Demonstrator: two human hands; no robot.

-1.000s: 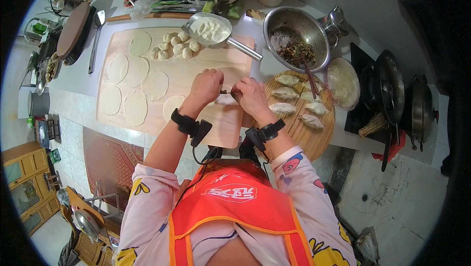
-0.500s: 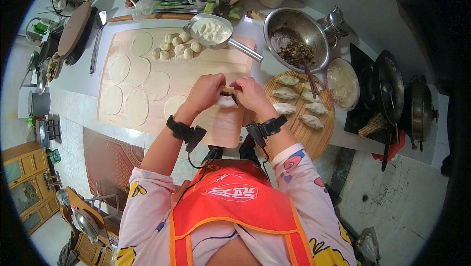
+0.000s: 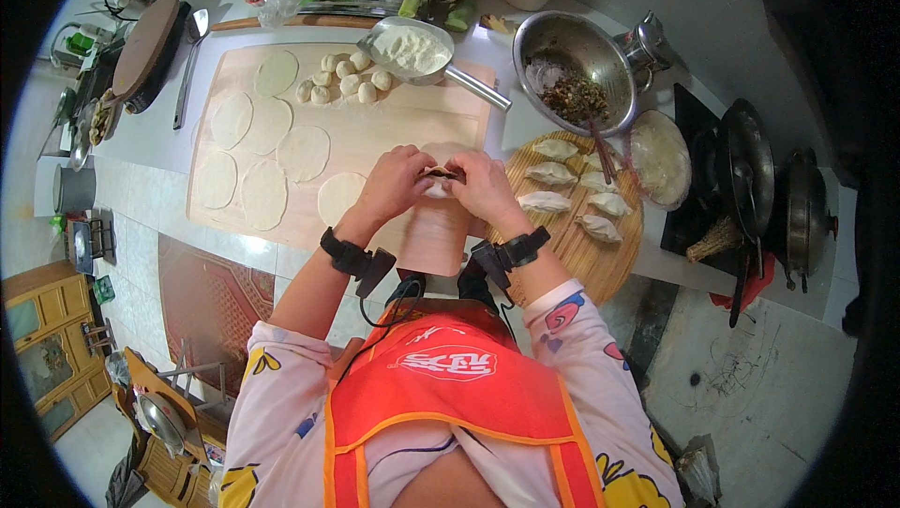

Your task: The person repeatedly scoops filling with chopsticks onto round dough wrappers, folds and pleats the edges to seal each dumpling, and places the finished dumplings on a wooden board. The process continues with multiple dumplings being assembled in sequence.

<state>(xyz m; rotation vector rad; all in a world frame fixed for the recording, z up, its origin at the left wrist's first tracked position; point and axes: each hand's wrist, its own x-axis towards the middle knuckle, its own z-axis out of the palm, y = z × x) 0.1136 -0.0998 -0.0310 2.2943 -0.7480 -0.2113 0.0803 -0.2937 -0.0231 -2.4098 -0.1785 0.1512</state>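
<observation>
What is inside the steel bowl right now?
The steel bowl holds dark chopped filling on its right side, with chopsticks leaning out over the rim. What lies under the filling is covered.

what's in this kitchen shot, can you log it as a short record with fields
left hand: left hand pinches one side of a dumpling
right hand: right hand pinches the other side
board: wooden board with flat dough rounds and small dough balls
flour: metal scoop of flour
filling: steel bowl with dark filling and chopsticks
finished: folded dumplings on a round tray
</observation>
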